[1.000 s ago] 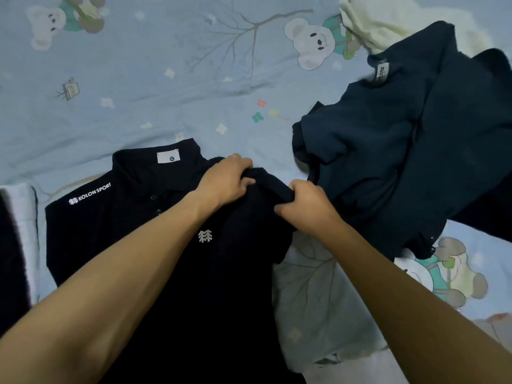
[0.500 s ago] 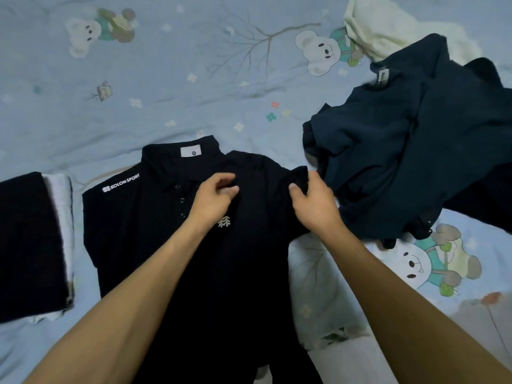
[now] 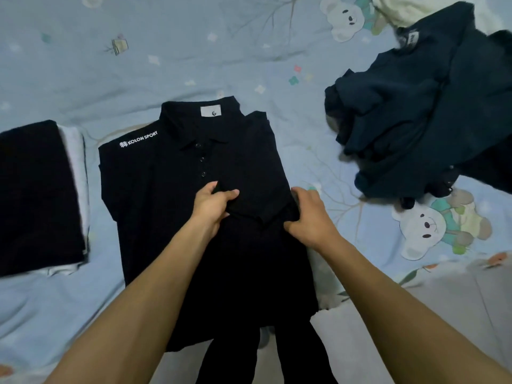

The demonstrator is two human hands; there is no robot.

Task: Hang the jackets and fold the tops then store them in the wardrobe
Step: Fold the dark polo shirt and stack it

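A black polo shirt (image 3: 155, 195) with white "KOLON SPORT" lettering lies face up on the bed, collar away from me. Its right sleeve and side are folded inward over the chest. My left hand (image 3: 212, 206) pinches the folded sleeve's edge near the button placket. At the shirt's right edge my right hand (image 3: 310, 214) grips the folded fabric. A crumpled dark navy top (image 3: 410, 115) lies at the upper right.
Folded dark and white garments (image 3: 41, 195) are stacked at the left. A cream garment (image 3: 401, 9) lies at the top right, partly under the navy top. The blue bedsheet (image 3: 138, 65) has bear prints. The floor (image 3: 443, 314) shows at the lower right.
Both hands have moved toward me along the shirt, carrying the right sleeve and side inward over the chest. The view has shifted, showing more of the folded stack at left.
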